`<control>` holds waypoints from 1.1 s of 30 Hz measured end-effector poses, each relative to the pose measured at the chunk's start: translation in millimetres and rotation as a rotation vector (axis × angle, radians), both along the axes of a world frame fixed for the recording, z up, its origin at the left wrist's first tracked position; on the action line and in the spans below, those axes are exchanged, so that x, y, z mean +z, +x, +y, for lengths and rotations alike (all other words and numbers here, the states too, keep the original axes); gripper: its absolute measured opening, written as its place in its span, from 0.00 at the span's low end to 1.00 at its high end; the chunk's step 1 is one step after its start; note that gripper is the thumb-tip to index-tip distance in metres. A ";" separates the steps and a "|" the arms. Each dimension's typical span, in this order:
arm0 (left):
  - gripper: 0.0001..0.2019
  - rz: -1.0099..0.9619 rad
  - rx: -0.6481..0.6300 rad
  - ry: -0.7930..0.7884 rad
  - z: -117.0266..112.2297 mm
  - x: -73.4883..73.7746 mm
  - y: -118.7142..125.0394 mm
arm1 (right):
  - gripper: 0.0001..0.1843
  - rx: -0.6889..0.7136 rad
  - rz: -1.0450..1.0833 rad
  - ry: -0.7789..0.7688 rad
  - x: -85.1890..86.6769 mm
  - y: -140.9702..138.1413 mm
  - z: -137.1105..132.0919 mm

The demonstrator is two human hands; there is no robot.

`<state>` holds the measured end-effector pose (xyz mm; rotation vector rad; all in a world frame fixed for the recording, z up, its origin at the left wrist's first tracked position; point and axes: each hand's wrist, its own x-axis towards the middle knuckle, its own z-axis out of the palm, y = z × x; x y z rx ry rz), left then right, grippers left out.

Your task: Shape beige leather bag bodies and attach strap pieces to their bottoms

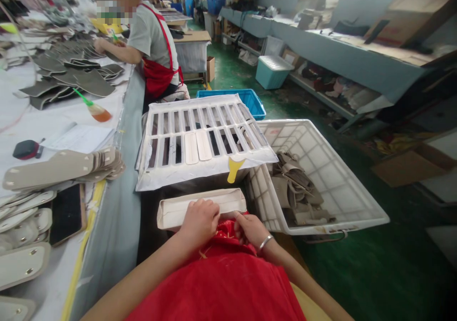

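Observation:
On my lap, over a red apron (228, 283), lies a long cream boxy piece (203, 205) with a line along its top; its exact kind I cannot make out. My left hand (200, 220) is closed over its near edge, fingers curled. At the right end of that edge, my right hand (252, 229) pinches with thumb and fingers, partly hiding what is between them. Just beyond stands a white slatted rack (153, 175), with two flat cream strips (197, 147) side by side on it. A yellow tag-like piece (234, 169) hangs at its front edge.
To the right, a white crate (342, 206) holds grey-beige pieces (298, 187). The table (107, 230) at left bears stacked flat pieces (60, 168), a phone (67, 214) and a glue bottle (98, 111). A co-worker (153, 49) sits beyond; a blue bin (255, 104) is behind the rack.

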<state>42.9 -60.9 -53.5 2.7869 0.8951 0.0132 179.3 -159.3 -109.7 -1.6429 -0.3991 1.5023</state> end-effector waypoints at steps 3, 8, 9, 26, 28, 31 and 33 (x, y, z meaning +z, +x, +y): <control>0.07 0.006 -0.012 0.011 1.8 0.0 -0.2 | 0.23 0.010 0.251 -0.161 14.1 -2.6 6.9; 0.07 -0.010 -0.023 0.027 5.0 0.1 0.2 | 0.19 -0.065 0.454 -0.180 23.8 -5.2 13.7; 0.07 -0.015 -0.021 0.022 6.3 -0.1 0.3 | 0.19 -0.088 0.455 -0.179 24.4 -6.2 14.9; 0.04 -0.128 0.059 -0.095 46.7 1.7 -36.8 | 0.19 -0.147 0.408 -0.169 5.0 -28.8 39.1; 0.05 -0.121 0.024 -0.160 51.0 2.0 -50.8 | 0.20 -0.158 0.391 -0.168 1.9 -32.7 41.8; 0.07 -0.122 -0.009 -0.180 52.0 -1.4 -60.9 | 0.21 -0.153 0.374 -0.157 -2.3 -40.6 46.2; 0.09 -0.117 0.002 -0.147 51.0 -3.7 -60.9 | 0.22 -0.146 0.360 -0.152 -4.4 -45.9 48.7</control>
